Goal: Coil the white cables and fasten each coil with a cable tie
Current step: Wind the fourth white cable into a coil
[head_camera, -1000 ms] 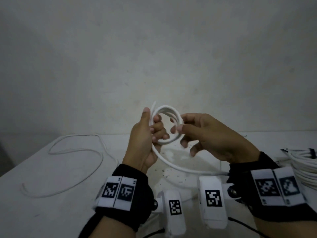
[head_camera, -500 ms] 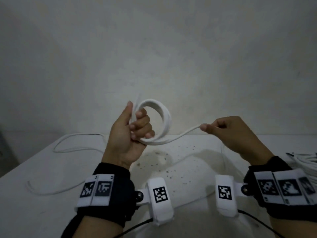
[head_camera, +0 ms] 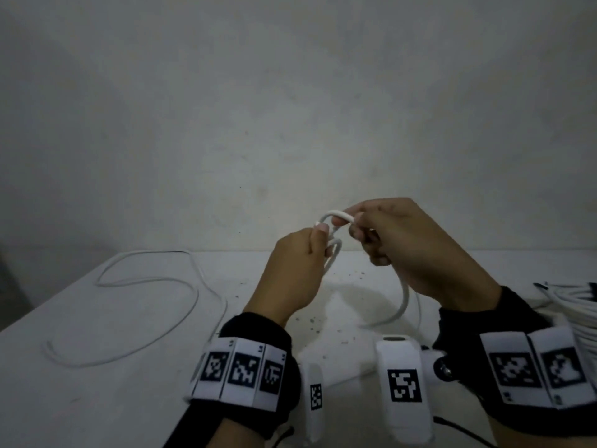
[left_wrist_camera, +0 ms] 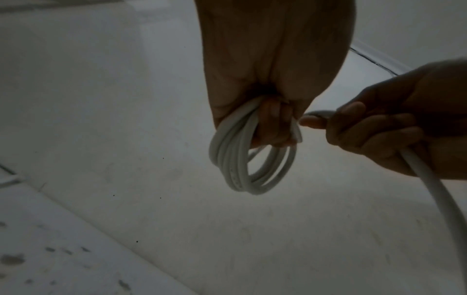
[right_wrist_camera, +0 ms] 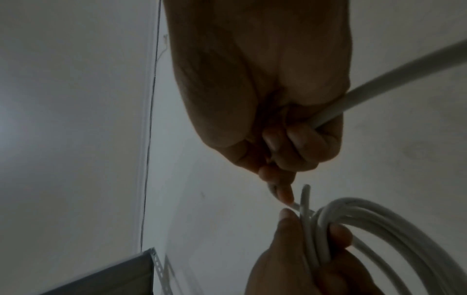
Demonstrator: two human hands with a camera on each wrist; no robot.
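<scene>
My left hand (head_camera: 298, 263) grips a small coil of white cable (left_wrist_camera: 242, 159) above the table; several loops hang from its curled fingers (left_wrist_camera: 272, 127). My right hand (head_camera: 397, 240) sits close beside it and pinches the cable's free strand (head_camera: 403, 299) against the top of the coil (head_camera: 336, 218). That strand runs through the right fist (right_wrist_camera: 290, 139) and drops toward the table. In the right wrist view the coil (right_wrist_camera: 374, 225) lies under the left thumb (right_wrist_camera: 288, 225), with a short cable end sticking up. No cable tie shows.
A loose white cable (head_camera: 145, 305) snakes over the white table (head_camera: 97, 383) at the left. A bundle of coiled white cables (head_camera: 578, 305) lies at the right edge. A plain wall stands right behind the table. Dark specks dot the table's middle.
My right hand, stretched out to the right with the strand half a second ago, has come back in to the coil. Another turn is laid against the left hand's loops.
</scene>
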